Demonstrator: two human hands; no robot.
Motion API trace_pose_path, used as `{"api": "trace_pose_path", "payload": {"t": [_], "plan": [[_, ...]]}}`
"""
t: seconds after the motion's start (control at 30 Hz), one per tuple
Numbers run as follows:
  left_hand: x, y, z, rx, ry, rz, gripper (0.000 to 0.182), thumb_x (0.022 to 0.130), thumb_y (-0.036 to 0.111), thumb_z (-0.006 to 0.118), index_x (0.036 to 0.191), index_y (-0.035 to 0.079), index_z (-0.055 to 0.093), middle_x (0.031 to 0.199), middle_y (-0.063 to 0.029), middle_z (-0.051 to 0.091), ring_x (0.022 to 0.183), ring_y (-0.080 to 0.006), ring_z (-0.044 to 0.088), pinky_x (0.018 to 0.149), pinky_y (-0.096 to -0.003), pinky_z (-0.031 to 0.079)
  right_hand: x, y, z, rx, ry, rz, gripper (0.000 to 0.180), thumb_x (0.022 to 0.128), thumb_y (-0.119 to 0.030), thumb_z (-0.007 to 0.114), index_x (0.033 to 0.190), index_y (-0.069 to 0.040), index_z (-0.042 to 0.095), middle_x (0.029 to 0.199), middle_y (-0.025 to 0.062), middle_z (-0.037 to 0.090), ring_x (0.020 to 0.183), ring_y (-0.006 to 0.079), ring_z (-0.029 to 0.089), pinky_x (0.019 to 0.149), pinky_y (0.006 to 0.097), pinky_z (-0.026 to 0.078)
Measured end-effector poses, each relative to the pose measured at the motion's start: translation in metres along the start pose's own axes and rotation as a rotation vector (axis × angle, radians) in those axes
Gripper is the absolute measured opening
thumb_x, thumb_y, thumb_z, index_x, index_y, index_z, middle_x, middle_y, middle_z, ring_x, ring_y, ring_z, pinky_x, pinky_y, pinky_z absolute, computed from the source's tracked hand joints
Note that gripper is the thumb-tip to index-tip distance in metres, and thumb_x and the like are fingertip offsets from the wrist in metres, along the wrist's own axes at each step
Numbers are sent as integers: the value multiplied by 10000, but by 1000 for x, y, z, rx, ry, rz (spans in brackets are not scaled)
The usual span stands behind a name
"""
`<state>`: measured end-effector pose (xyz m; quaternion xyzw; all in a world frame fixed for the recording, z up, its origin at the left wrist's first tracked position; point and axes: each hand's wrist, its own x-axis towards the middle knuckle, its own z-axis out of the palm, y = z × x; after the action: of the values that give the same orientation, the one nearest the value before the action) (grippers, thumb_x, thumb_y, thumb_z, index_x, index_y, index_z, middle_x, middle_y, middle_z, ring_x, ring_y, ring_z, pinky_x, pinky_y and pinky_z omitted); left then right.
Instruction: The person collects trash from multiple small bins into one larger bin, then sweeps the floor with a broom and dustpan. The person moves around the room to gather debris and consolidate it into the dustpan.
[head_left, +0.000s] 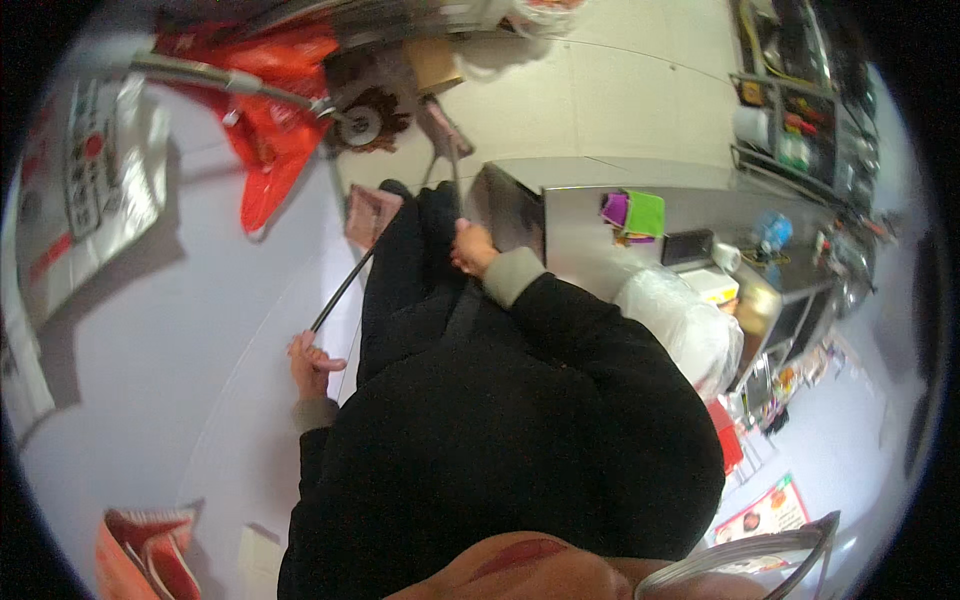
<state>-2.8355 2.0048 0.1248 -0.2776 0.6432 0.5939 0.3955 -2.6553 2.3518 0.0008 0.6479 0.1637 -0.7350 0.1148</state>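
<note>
My left hand (309, 367) holds the pink grip at the end of a black pole (341, 294). The pole leads to a pink dustpan (369, 215) beside my left leg. My right hand (474, 249) is closed around a thin broom handle (456, 176) in front of my legs. At the far end of that handle is a pinkish broom head (444, 124), low over the cream tiled floor (622, 97). The picture is blurred, so I cannot tell whether the bristles touch the floor.
A mop (361, 126) with brown strands and a metal pole stands ahead on the left, by a red plastic bag (277, 127). A cardboard box (435, 66) lies beyond. To the right runs a steel counter (577, 225) with green cloth (644, 214). A silver bag (112, 172) is at the left wall.
</note>
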Motion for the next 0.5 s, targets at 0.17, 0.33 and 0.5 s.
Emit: {"api": "trace_pose_path", "payload": {"t": [0.17,0.33,0.5], "plan": [[-32,-25,10,-16,267,-99,201,890,293,565,838,162,423,564,65,282,416,-44,273,381,-222,235,-16,-3,-18,-585,67,-391,256,948,-264,393,997,-29,484,730,143,548,558,279,544,460,406,429],[-42,-53,-14,281,291,-155,199,872,295,600,918,110,543,656,-19,468,413,-79,364,385,-211,320,28,-25,-36,-272,119,-233,357,989,-328,290,1117,-38,453,870,188,579,601,256,579,477,422,444],[-36,-84,-74,1176,-55,360,394,947,289,461,1176,-15,563,1245,-207,547,885,-205,625,818,-317,478,72,9,-50,-1016,335,-440,359,966,-268,344,1136,-11,529,1131,210,569,934,380,590,774,469,476]]}}
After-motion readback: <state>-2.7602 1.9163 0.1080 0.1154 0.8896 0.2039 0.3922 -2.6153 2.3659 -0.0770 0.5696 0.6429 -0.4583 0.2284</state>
